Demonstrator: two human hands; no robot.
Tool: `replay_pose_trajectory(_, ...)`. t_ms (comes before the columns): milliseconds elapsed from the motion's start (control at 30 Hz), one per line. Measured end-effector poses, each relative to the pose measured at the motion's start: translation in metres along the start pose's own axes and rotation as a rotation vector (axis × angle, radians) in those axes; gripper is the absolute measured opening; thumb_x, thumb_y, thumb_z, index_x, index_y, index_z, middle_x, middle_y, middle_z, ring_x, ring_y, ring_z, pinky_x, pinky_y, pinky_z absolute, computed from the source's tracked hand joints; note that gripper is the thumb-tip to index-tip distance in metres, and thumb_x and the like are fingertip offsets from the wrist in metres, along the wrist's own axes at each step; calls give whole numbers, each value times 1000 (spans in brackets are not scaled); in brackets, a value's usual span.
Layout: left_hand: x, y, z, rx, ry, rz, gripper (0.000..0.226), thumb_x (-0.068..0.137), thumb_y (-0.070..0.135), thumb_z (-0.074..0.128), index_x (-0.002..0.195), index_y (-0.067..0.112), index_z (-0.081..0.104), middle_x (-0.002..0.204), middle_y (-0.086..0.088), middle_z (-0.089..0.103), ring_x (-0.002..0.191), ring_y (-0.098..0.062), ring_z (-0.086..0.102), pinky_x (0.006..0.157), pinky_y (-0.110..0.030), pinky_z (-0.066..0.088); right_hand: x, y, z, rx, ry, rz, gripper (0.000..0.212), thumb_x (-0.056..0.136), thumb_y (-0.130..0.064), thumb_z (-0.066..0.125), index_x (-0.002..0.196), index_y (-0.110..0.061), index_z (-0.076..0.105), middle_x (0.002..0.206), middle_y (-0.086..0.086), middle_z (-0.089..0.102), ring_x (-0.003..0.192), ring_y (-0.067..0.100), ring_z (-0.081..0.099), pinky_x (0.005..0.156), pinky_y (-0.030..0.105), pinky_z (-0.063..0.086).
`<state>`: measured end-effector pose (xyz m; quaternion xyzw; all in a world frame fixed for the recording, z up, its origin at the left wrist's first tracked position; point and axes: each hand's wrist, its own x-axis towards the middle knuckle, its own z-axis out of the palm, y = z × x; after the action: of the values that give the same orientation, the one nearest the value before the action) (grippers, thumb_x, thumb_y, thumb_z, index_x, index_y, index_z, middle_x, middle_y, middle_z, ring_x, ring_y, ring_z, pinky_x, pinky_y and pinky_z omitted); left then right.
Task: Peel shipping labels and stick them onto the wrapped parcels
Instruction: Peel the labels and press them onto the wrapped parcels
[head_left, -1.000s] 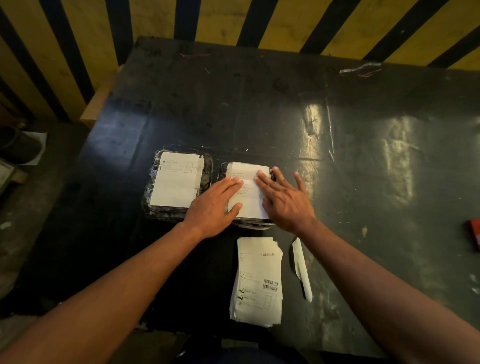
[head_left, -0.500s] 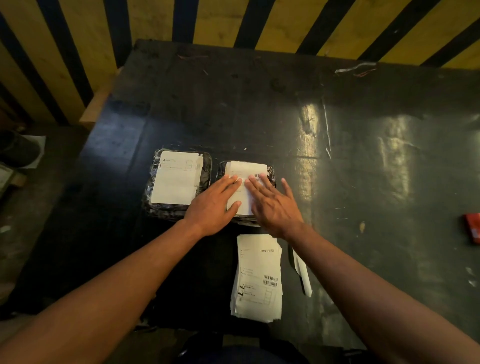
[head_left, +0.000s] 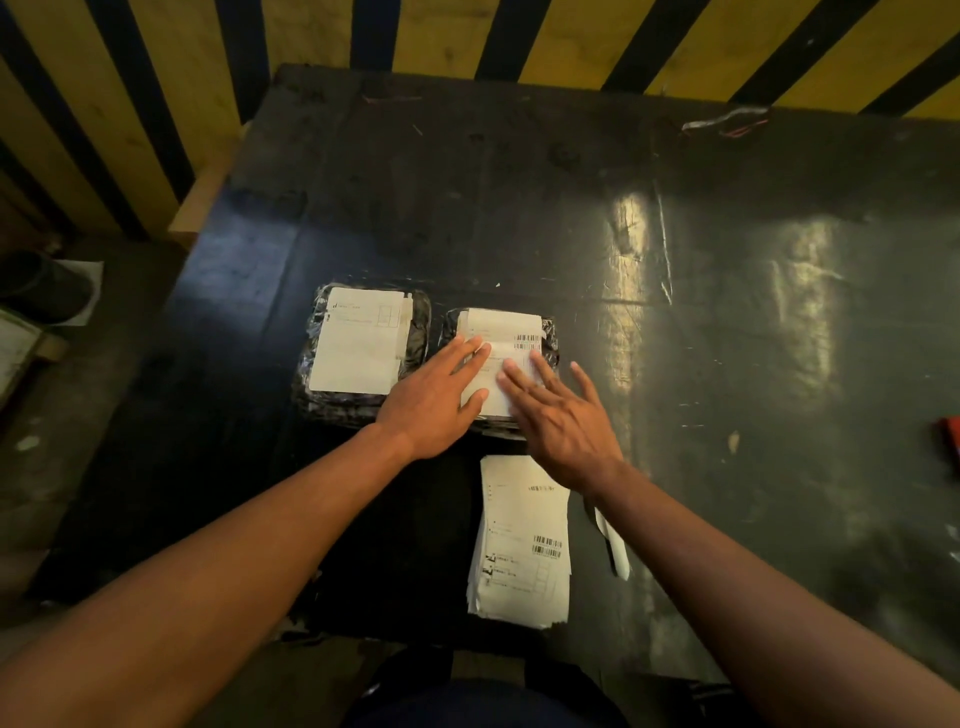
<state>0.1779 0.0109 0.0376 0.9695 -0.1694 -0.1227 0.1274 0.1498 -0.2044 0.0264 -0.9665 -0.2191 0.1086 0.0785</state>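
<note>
Two parcels in black plastic wrap lie side by side on the dark table (head_left: 571, 218). The left parcel (head_left: 311, 374) carries a white label (head_left: 358, 343) flat on top. On the right parcel (head_left: 551, 343) lies a white label (head_left: 501, 332) with barcodes. My left hand (head_left: 434, 397) rests flat on that label's left part, fingers spread. My right hand (head_left: 558, 415) lies flat over its lower right part, fingers apart. Neither hand grips anything. A stack of shipping labels (head_left: 522, 540) sits near the front edge, below the right parcel.
A white strip of backing paper (head_left: 615, 551) lies right of the stack, by my right forearm. A red object (head_left: 948, 441) sits at the table's right edge. Wire scraps (head_left: 727, 122) lie at the back. A yellow-and-black striped wall stands behind.
My right hand has slid toward me and left across the right parcel's label, uncovering its barcodes. My left hand has stayed on the label's left part.
</note>
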Motion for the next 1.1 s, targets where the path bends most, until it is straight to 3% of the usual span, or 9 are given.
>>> replay_pose_trajectory(167, 0, 1, -2, 15, -28, -14, 67, 108, 52, 34, 165, 30, 6, 173, 12, 0, 160, -11, 2, 122, -44, 32, -23, 31, -5, -66, -3, 48, 54, 109, -44, 14, 162, -35, 18, 166, -17, 14, 159, 22, -1, 127, 60, 4)
replay_pose_trajectory(300, 1, 1, 2, 3, -10, -14, 67, 108, 50, 33, 166, 28, 6, 173, 11, 0, 160, -11, 1, 123, -45, 33, -16, 14, -3, -19, 49, -16, 53, 110, -40, 17, 162, -28, 23, 168, -9, 20, 159, 21, 1, 129, 54, 6)
replay_pose_trajectory(400, 1, 1, 5, 13, 2, -5, 66, 109, 48, 31, 166, 26, 6, 174, 10, 0, 160, -11, 1, 123, -43, 32, -25, -3, 18, -44, 91, -110, 58, 109, -34, 28, 165, -26, 15, 171, -6, 14, 160, 21, 3, 128, 52, 10)
replay_pose_trajectory(500, 1, 0, 4, 30, 0, 7, 67, 109, 49, 32, 166, 27, 5, 174, 10, 0, 160, -11, 1, 121, -43, 33, -45, 5, 31, -84, 120, -68, 67, 105, -27, 39, 165, -25, 10, 173, -6, 8, 160, 20, 1, 127, 57, 13)
replay_pose_trajectory(633, 1, -1, 4, 23, -14, -3, 68, 108, 50, 32, 166, 27, 4, 173, 10, 0, 160, -12, 2, 119, -45, 36, -60, 19, 31, -88, 128, -37, 61, 105, -29, 44, 163, -25, 24, 170, -6, 18, 159, 19, 5, 125, 59, 19)
replay_pose_trajectory(767, 1, 6, 5, 30, -45, -14, 66, 110, 46, 30, 165, 24, 0, 174, 7, -6, 160, -14, -6, 127, -45, 22, -40, 16, 20, 100, 197, 14, 53, 107, -32, 31, 159, -21, 36, 166, -1, 30, 157, 19, 18, 126, 48, 26)
replay_pose_trajectory(900, -10, 12, 15, 169, -27, 72, 67, 110, 45, 23, 164, 21, -8, 172, -1, -16, 158, -20, -18, 130, -50, 2, -19, 12, 20, 114, 146, 35, 55, 108, -28, 27, 163, -22, 26, 169, -3, 22, 158, 17, 11, 126, 47, 25)
replay_pose_trajectory(1100, -49, 33, 51, 268, 10, 125, 84, 104, 57, 27, 162, 14, -16, 169, -7, -27, 156, -19, -26, 129, -48, -8, -18, 10, 21, 54, 138, 71, 61, 103, -31, 14, 163, -25, 23, 169, -7, 19, 158, 15, 11, 125, 50, 24)
